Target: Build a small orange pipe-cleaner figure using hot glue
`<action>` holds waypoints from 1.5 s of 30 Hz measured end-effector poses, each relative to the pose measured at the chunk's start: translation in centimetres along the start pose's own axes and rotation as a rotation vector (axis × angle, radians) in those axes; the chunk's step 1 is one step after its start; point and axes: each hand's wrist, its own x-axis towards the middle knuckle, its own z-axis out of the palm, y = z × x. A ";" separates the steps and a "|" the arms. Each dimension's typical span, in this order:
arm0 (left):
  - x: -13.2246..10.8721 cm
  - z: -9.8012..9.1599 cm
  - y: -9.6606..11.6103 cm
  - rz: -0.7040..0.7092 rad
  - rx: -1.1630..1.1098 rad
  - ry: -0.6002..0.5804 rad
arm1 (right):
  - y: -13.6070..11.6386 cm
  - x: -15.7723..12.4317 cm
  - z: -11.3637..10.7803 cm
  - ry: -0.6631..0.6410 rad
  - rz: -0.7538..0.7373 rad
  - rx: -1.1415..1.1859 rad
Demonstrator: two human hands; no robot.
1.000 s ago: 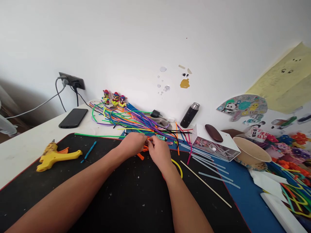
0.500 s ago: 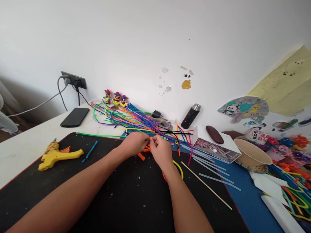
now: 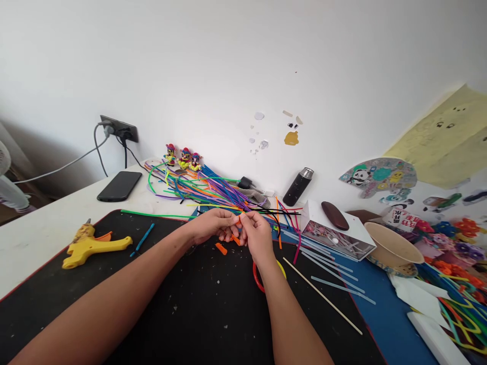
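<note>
My left hand point(image 3: 212, 226) and my right hand point(image 3: 258, 237) meet over the black mat point(image 3: 198, 304). Their fingertips pinch a small orange fuzzy pipe cleaner piece point(image 3: 239, 221) between them; its full shape is hidden by the fingers. Just under the hands, a short folded orange pipe cleaner piece point(image 3: 221, 248) lies on the mat. A second bit of orange pipe cleaner point(image 3: 236, 240) shows below the fingers. Partly covered by my right forearm is a red and yellow loop point(image 3: 257, 278), perhaps scissor handles.
A yellow glue gun point(image 3: 91, 245) and a blue pipe cleaner piece point(image 3: 142, 239) lie left. Behind are bundled pipe cleaners point(image 3: 213, 186), small figures point(image 3: 184, 158) and a black flask point(image 3: 299, 186). Glue sticks point(image 3: 331, 268), a wooden stick point(image 3: 323, 296), a white box point(image 3: 338, 228) and a bowl point(image 3: 393, 246) are right.
My left hand has turned, so its fingers now show beneath the thumb. Both hands remain together at the orange piece. The view has shifted slightly.
</note>
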 end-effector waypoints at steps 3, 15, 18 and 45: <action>0.1 -0.1 -0.1 -0.036 -0.138 -0.002 | 0.2 0.0 0.0 -0.007 0.008 0.058; 0.3 0.2 -0.5 -0.037 -0.319 0.000 | 0.5 0.1 -0.1 -0.036 -0.003 0.087; 0.2 0.2 -0.5 -0.041 -0.319 -0.007 | 0.5 0.0 -0.1 -0.046 0.010 0.079; 0.7 0.0 -0.7 0.090 0.080 0.103 | 0.0 0.1 0.0 -0.040 0.010 0.046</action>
